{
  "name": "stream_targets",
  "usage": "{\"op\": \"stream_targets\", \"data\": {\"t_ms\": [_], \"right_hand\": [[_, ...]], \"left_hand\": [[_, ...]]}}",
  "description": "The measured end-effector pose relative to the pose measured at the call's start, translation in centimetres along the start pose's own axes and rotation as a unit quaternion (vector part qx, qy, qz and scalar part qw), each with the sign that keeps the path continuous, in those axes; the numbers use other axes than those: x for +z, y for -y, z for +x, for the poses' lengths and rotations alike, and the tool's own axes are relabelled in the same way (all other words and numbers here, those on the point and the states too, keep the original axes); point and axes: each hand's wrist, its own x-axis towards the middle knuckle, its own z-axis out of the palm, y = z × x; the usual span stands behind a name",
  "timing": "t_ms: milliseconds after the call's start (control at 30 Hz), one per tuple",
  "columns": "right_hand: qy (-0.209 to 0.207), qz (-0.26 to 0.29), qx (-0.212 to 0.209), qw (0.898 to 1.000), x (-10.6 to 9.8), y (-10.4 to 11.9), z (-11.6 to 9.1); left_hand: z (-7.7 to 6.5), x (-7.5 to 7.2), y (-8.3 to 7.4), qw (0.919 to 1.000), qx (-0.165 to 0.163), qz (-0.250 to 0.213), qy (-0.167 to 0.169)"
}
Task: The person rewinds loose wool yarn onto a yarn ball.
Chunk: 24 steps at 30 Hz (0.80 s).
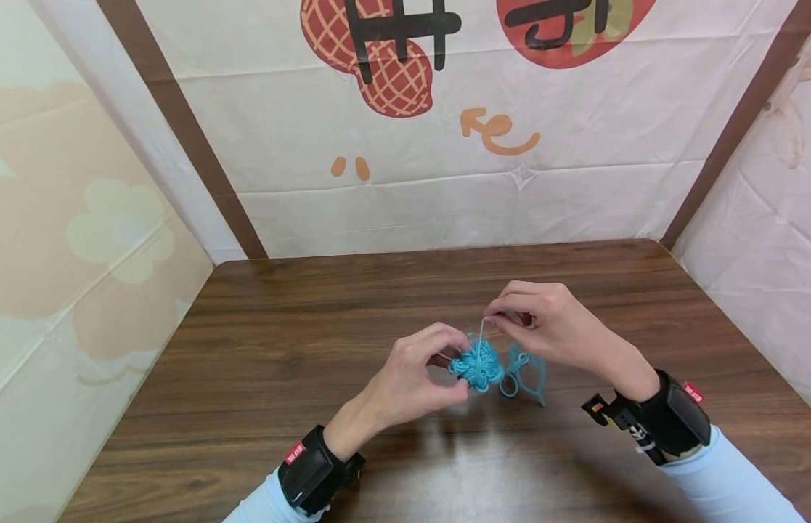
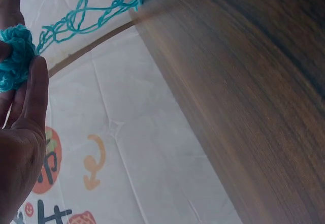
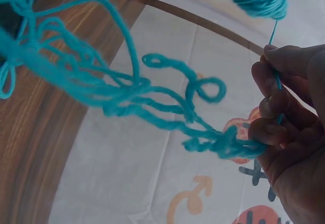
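Note:
My left hand (image 1: 414, 374) holds a small wound ball of turquoise yarn (image 1: 480, 368) between thumb and fingers, above the wooden table. Up from the ball runs a taut strand (image 3: 273, 32), which my right hand (image 1: 549, 323) pinches between thumb and fingertips. Looser yarn, a tangled length (image 3: 127, 89) with loops, hangs from the lower fingers of that hand in the right wrist view. In the left wrist view the ball (image 2: 18, 56) shows at the left edge, partly covered by fingers.
The dark wooden table (image 1: 281, 407) spreads under both hands. Behind it stands a pale printed cloth wall (image 1: 444, 211), with further cloth walls at left (image 1: 117, 305) and right (image 1: 758, 240). Each wrist wears a black strapped device (image 1: 316, 468).

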Motion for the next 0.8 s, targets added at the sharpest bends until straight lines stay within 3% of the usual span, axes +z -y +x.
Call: {"op": "stream_targets", "data": {"t_ms": [433, 800], "right_hand": [[-0.015, 0.02, 0.022, 0.999, 0.5, -2.1, -0.4], [-0.011, 0.004, 0.06, 0.998, 0.6, -3.6, -0.9]], "left_hand": [[-0.3, -0.1, 0.2, 0.9996, 0.015, -0.019, 0.012], [-0.5, -0.1, 0.0, 0.9994, 0.009, -0.033, -0.005]]}}
